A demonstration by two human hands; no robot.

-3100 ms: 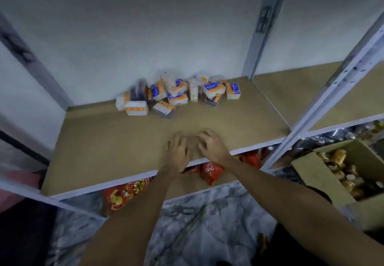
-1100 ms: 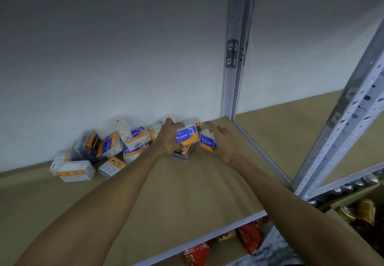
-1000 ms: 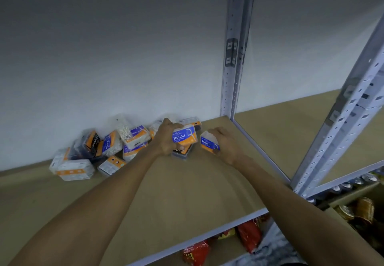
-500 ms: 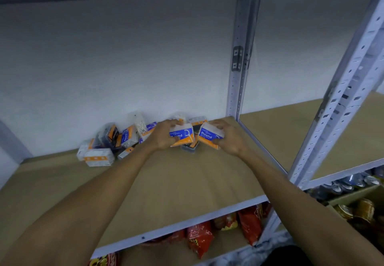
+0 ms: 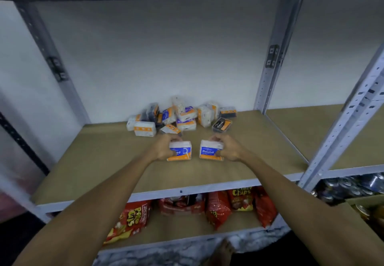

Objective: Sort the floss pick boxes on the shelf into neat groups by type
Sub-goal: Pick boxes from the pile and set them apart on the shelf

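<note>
Each of my hands grips one white floss pick box with a blue and orange "Round" label. My left hand (image 5: 164,148) holds the left box (image 5: 180,151); my right hand (image 5: 228,148) holds the right box (image 5: 211,150). Both boxes are side by side over the middle of the brown shelf board (image 5: 104,161), a small gap between them. Behind them, against the back wall, lies a jumbled pile of floss pick boxes (image 5: 178,116), mostly white with orange or blue labels. A black "Charcoal" box (image 5: 222,124) lies at the pile's right edge, another dark box (image 5: 228,112) behind it.
Grey metal uprights stand at the left (image 5: 47,62), back right (image 5: 274,57) and front right (image 5: 349,116). The shelf below holds red snack bags (image 5: 218,207). Cans (image 5: 353,186) sit lower right beside a cardboard box (image 5: 365,203). Another shelf board (image 5: 311,132) extends right.
Both hands have pulled the two "Round" boxes out of the pile toward the shelf's front and set them apart from it. The camera has drawn back and tilted down.
</note>
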